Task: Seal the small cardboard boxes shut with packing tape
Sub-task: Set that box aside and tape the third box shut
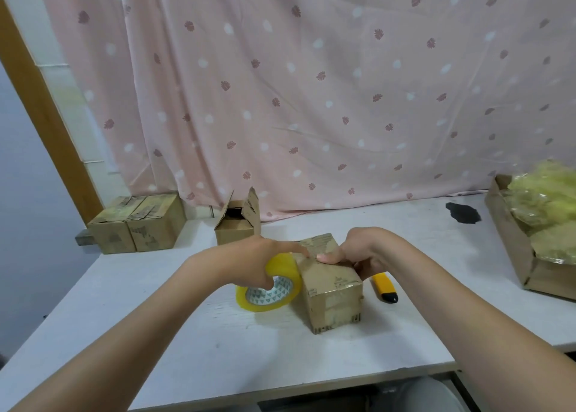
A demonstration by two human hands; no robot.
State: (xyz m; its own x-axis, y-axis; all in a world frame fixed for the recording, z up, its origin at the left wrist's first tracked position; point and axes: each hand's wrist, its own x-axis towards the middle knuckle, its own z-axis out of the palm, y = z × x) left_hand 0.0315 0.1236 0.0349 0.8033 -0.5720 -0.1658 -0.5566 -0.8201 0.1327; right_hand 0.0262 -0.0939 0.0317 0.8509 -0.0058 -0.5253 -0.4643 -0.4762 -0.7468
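Observation:
A small cardboard box [332,290] stands closed in the middle of the white table [193,333], with shiny tape on its top and front. Against its left side leans a yellow roll of packing tape [282,282]. My left hand [261,255] grips the roll, with a thumb through the core and the index finger stretched onto the box top. My right hand [355,251] holds the box's right side, its thumb pressing down on the top next to the left index finger.
A yellow utility knife [385,288] lies right of the box. An open small box [238,224] stands behind, two closed boxes [137,224] at the back left. A cardboard tray of yellowish plastic bags [536,224] sits at the right. A pink curtain hangs behind.

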